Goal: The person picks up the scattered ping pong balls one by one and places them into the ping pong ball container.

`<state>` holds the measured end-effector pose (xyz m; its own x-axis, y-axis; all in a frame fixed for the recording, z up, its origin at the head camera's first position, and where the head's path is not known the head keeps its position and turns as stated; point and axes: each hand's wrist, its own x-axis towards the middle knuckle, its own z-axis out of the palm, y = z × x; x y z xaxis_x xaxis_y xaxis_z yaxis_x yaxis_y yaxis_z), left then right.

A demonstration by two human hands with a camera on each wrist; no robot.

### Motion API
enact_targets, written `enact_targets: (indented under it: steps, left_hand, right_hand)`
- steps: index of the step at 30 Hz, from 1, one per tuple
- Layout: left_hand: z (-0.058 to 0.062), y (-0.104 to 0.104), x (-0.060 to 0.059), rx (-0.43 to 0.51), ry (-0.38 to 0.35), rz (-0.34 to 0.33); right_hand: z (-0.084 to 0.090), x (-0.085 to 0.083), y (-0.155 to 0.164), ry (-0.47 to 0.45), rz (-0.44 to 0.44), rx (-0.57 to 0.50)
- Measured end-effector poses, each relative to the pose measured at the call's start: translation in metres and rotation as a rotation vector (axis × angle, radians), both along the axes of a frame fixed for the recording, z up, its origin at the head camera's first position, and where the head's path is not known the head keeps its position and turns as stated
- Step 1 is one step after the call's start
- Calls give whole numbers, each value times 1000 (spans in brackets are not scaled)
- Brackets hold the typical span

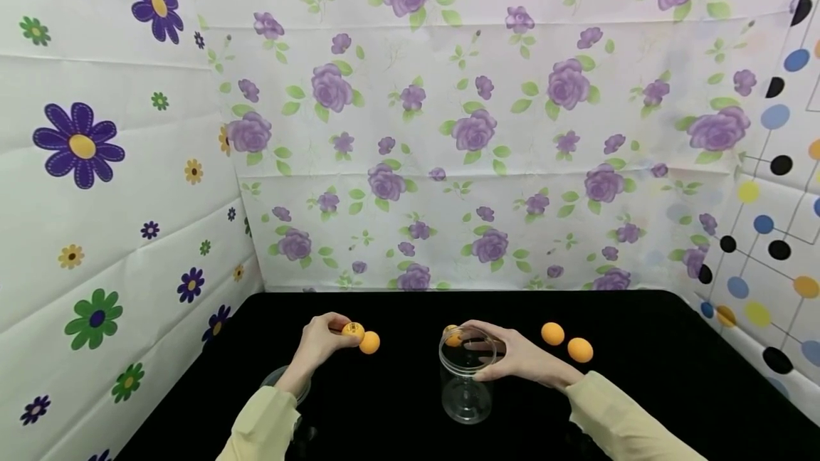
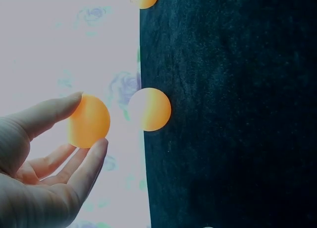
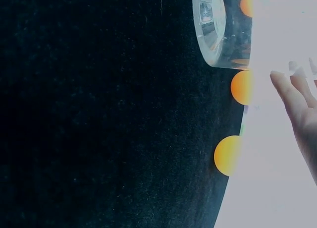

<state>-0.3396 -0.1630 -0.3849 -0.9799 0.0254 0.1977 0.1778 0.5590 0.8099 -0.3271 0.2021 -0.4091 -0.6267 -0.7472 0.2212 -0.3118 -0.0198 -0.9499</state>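
Observation:
Between thumb and fingertips, my left hand [image 1: 320, 338] pinches an orange ping-pong ball [image 1: 353, 331] that has dark print on it. The left wrist view shows the same held ball [image 2: 90, 121]. Just right of it, a second ping-pong ball [image 1: 369, 343] lies on the black table. My right hand [image 1: 522, 356] grips a clear, open-topped jar [image 1: 467, 400] near its rim, thumb on the near side and fingers on the far side. Another ball [image 1: 453, 336] shows at the jar's far left, partly seen through its wall.
Two more orange balls [image 1: 553, 334] [image 1: 579, 350] lie right of the jar, beyond my right wrist. Under my left wrist is a clear round item [image 1: 275, 376], mostly hidden by the arm. Flower-patterned cloth [image 1: 410, 162] hangs behind the black table [image 1: 384, 404].

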Motion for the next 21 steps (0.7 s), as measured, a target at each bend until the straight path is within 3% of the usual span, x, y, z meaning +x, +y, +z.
enact_targets:
  steps: [9, 21]
  left_hand:
    - [2, 5, -1, 76, -40, -56]
    - [10, 15, 1, 114, -27, -102]
  right_hand:
    - [0, 0, 0, -21, -4, -1]
    - [0, 0, 0, -7, -22, 19]
